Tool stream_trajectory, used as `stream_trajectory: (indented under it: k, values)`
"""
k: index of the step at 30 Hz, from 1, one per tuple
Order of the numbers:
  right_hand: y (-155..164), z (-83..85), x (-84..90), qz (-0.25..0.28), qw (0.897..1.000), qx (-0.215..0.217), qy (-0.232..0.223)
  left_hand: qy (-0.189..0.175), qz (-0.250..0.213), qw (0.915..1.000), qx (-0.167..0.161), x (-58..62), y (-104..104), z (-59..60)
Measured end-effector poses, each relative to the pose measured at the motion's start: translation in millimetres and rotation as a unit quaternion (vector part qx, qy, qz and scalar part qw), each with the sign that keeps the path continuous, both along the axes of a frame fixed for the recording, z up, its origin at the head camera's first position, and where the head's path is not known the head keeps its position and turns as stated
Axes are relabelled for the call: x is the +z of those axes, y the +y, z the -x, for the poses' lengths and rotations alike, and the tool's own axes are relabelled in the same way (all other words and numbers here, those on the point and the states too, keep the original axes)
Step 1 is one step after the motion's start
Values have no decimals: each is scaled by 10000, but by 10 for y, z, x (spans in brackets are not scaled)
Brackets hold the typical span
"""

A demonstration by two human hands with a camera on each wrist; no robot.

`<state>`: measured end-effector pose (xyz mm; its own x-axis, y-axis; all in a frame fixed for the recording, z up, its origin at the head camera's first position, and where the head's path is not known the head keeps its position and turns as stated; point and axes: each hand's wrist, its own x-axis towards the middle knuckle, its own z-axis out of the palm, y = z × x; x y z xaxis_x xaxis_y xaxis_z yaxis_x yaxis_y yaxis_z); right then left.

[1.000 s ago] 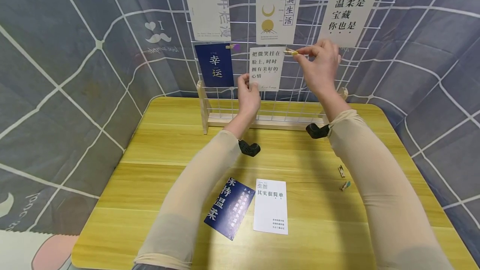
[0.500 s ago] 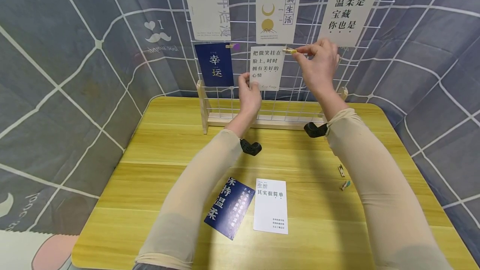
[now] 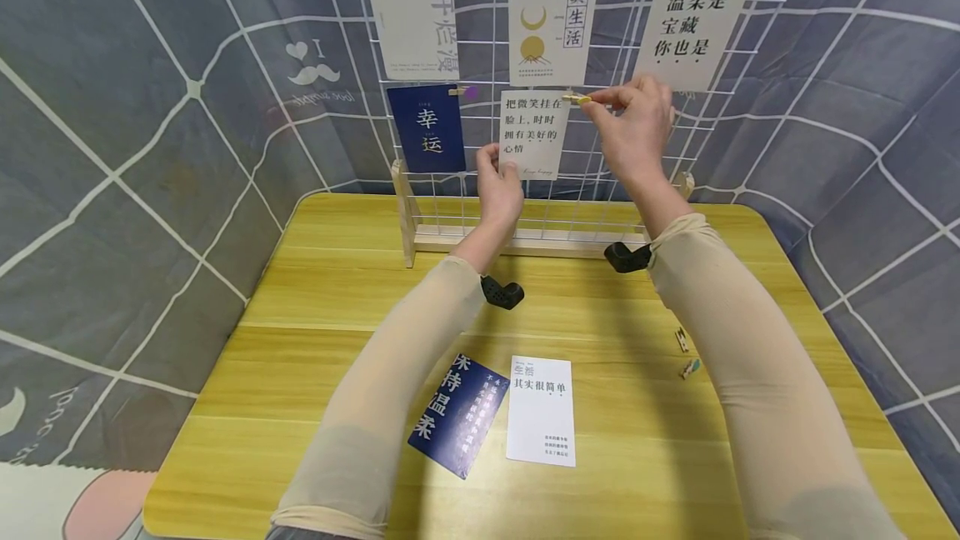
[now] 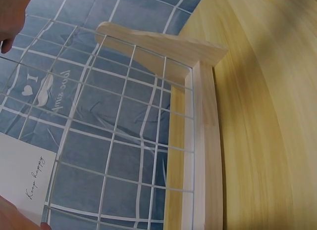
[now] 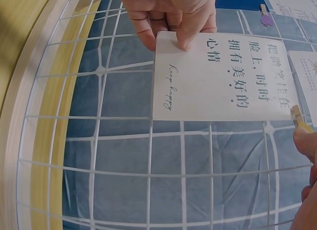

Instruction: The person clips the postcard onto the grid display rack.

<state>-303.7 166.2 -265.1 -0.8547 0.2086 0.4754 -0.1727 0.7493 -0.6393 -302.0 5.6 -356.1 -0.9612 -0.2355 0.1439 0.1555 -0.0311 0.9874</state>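
A white card with black writing [image 3: 532, 134] [image 5: 223, 79] lies against the white wire grid [image 3: 600, 157]. My left hand [image 3: 497, 182] [image 5: 171, 12] pinches the card's lower left corner. My right hand [image 3: 633, 127] pinches a small wooden clothespin with a yellow tip [image 3: 577, 98] [image 5: 298, 118] at the card's top right corner. In the left wrist view only the card's corner [image 4: 22, 180] and the grid's wooden stand [image 4: 200, 141] show.
Other cards hang on the grid: a blue one [image 3: 427, 128] and three white ones above [image 3: 551, 11]. On the yellow table [image 3: 300, 357] lie a blue card [image 3: 457, 415], a white card [image 3: 542, 411] and two loose clothespins [image 3: 684, 352].
The right hand has shifted the clothespin slightly left, to the card's top right corner. The left hand keeps its hold on the card.
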Motion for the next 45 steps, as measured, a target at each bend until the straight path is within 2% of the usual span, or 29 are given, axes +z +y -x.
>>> stream_trajectory:
  k: [14, 45]
  values:
    - [-27, 19, 2, 88, 10000, -27, -15, -76, 13, 10000, 9, 34, 3, -25]
    - [-30, 41, -1, 49, 9999, -148, -50, -90, 105, 9999, 78, 28, 11, -10]
